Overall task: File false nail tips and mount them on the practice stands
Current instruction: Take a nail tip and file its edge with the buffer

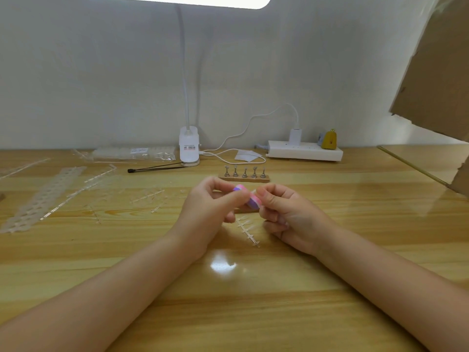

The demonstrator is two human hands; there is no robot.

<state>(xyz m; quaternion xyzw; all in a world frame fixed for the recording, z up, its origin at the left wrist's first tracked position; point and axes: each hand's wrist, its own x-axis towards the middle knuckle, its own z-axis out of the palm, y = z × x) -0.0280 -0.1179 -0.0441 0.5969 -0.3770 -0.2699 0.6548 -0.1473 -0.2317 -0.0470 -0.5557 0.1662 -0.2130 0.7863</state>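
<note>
Head view: left hand [213, 201] grips nail file [250, 198], long axis far-left to near-right.

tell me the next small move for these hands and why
Probably a short filing stroke: the left hand grips the pink and purple file block, and the right hand seems to pinch a small clear nail tip against it, though the tip is hard to make out. The five pegs on the wooden stand all look bare, so mounting likely comes after.
</note>
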